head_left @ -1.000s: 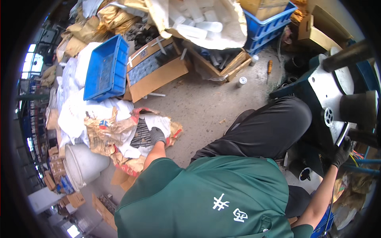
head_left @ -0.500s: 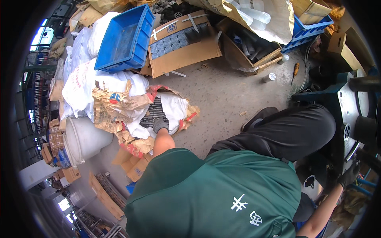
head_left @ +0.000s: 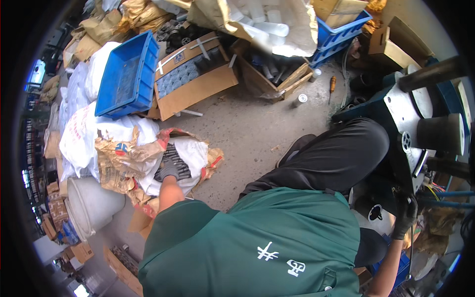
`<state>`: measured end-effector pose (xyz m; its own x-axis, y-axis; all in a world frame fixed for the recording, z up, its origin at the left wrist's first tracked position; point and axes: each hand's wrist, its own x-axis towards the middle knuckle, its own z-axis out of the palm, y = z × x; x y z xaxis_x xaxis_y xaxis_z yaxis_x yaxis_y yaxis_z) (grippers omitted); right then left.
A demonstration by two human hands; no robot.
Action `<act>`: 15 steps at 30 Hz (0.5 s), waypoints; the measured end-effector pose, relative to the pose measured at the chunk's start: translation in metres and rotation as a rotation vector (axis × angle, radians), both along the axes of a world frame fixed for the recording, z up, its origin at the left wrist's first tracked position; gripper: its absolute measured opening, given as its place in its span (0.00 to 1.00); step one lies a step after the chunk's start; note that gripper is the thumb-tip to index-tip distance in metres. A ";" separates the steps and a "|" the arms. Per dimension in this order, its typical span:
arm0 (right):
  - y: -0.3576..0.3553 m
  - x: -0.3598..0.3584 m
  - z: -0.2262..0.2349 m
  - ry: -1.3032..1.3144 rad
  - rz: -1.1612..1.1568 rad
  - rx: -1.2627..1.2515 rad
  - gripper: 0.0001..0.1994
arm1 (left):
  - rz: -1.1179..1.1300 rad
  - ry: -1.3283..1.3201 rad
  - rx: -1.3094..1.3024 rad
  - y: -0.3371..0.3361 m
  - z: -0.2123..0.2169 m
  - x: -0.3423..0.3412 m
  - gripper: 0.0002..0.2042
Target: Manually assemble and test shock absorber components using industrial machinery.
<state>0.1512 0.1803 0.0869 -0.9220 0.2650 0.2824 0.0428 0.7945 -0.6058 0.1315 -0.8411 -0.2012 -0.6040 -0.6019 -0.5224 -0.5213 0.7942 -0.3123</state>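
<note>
My left hand (head_left: pixel 168 169), in a grey glove, reaches into a torn brown paper sack (head_left: pixel 116 157) with a white lining. It rests on a heap of short dark rods (head_left: pixel 182 167); its fingertips are hidden among them. At the right, my right hand (head_left: pixel 406 214), in a dark glove, is closed at the near edge of a machine with a pale metal plate (head_left: pixel 402 111). What it grips is unclear. A thin rod (head_left: pixel 410 255) runs down beside that wrist, and a short bright bar (head_left: pixel 420 163) juts from the machine above.
Beyond the sack stand a blue crate (head_left: pixel 123 79), a carton of grey cylinders (head_left: pixel 198 96) and a wooden box (head_left: pixel 294 81) of dark tubes. A white cylinder (head_left: pixel 300 100) and an orange-handled screwdriver (head_left: pixel 332 86) are on the floor. A white bucket (head_left: pixel 94 205) is left of me.
The whole view has shifted, so things sit farther left. My left hand has moved leftward over the rods. My right hand has come nearer along the machine's edge.
</note>
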 end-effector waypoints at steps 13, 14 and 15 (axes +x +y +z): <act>-0.106 -0.022 0.020 0.114 -0.236 -0.761 0.12 | -0.157 0.980 1.059 0.177 0.201 -0.256 0.13; -0.122 -0.035 0.031 0.191 -0.198 -0.893 0.12 | -0.306 1.031 1.162 0.231 0.257 -0.267 0.13; -0.127 -0.042 0.035 0.212 -0.206 -0.897 0.12 | -0.454 1.075 1.266 0.280 0.300 -0.276 0.13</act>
